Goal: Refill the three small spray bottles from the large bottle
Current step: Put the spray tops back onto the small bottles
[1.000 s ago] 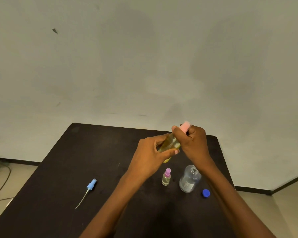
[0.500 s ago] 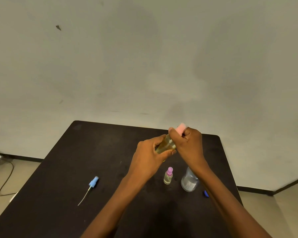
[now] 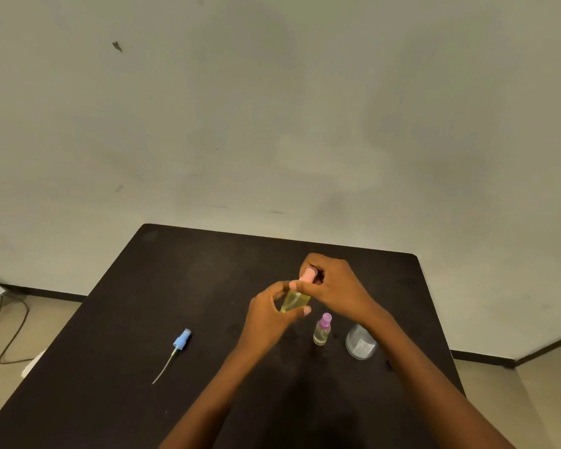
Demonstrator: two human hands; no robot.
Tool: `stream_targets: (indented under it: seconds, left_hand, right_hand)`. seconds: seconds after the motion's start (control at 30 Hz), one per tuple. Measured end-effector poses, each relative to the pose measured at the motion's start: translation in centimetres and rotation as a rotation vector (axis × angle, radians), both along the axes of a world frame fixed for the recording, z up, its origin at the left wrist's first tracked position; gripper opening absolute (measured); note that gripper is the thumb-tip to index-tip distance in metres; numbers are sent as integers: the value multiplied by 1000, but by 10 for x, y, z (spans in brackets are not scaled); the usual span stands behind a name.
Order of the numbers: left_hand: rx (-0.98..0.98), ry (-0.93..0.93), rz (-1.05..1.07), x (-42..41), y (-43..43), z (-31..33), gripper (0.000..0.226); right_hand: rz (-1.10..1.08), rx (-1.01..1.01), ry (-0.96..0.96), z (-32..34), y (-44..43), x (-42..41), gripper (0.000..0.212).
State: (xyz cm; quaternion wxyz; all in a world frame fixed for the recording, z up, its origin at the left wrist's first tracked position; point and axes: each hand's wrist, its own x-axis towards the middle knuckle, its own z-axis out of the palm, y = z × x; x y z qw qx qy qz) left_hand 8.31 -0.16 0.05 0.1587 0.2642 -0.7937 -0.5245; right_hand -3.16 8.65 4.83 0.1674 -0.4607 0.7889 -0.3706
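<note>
Above the black table [image 3: 175,286], my left hand [image 3: 269,315] grips a small spray bottle [image 3: 294,301] of yellowish liquid, tilted. My right hand [image 3: 334,288] pinches its pink spray cap [image 3: 309,274] at the top. A second small bottle with a purple cap [image 3: 322,329] stands upright on the table just right of my left hand. The large clear bottle [image 3: 360,343] stands further right, its top hidden behind my right forearm. A blue spray head with a long dip tube [image 3: 175,350] lies on the table at the left.
A pale wall rises behind the table's far edge. A dark cable [image 3: 13,328] and a white object lie on the floor at the left. A sliver of a blue thing [image 3: 390,363] shows beside my right forearm.
Both hands with the pink-capped bottle have moved slightly lower. My right forearm now covers the large bottle's top and nearly all of the blue cap.
</note>
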Motion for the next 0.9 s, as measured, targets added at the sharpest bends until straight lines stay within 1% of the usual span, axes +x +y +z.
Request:
stream_targets:
  seconds: [0.1,0.17,0.3,0.4,0.5,0.63,0.73,0.9]
  left_hand:
    - [-59,-106,-5,8,-12,-25,55]
    - [-70,-147,10,18,-22,-38,56]
    - [10,-194,162,45,-45,-58,37]
    - [75,-190,196,58,-54,-67,30]
    - [93,-177,188,64,-58,-72,27]
    - [121,-180,167,65,-58,-77,34]
    - [130,-197,149,65,-56,-79,31]
    - [142,-202,113,64,-55,-81,30]
  right_hand:
    - [-2,99,64,-28,-12,-2,16]
    - [14,203,151,-47,-18,-6,17]
    - [74,402,297,-80,-25,-13,15]
    - [114,501,377,-98,-27,-17,17]
    - [145,542,421,-108,-28,-18,18]
    - [161,557,443,-116,-29,-16,19]
    - [184,558,467,-119,-32,-14,20]
    - [232,576,453,-117,-35,-14,19]
